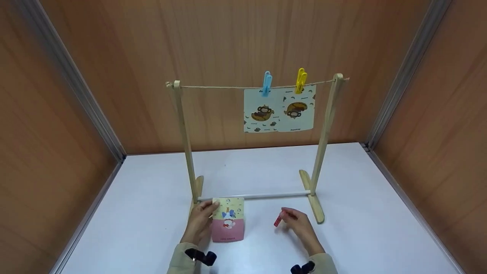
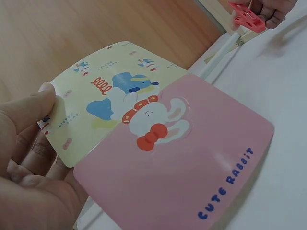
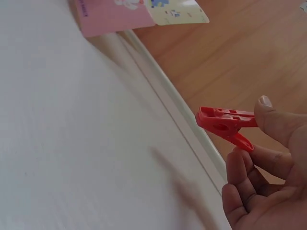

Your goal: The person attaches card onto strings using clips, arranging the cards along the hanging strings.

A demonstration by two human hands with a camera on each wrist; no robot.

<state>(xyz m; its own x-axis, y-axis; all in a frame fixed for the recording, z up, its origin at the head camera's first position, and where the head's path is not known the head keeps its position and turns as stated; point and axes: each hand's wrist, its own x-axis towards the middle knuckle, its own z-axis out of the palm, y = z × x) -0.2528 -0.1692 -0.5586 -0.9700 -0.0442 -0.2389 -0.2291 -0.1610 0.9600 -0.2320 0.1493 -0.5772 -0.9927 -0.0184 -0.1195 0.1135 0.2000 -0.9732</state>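
My left hand [image 1: 199,222] pinches the edge of a yellow and pink card [image 1: 228,231] printed with a rabbit, its thumb on the yellow part. In the left wrist view the card [image 2: 192,139] shows "CUTE RABBIT" lettering on its pink half. Over to the right, my right hand [image 1: 300,226] pinches a red clothespin [image 1: 278,220] between thumb and fingers. The right wrist view shows the clothespin [image 3: 225,122] by its handles, with nothing in its jaws. Card and clothespin are apart, both in front of the rack's lower bar.
A wooden rack [image 1: 184,140] with a string [image 1: 213,87] stands on the white table [image 1: 125,213]. A monkey-printed sheet [image 1: 262,121] hangs from the string by a blue clothespin [image 1: 267,83] and a yellow clothespin [image 1: 301,80]. Wooden walls [image 1: 243,38] enclose the table's back and sides.
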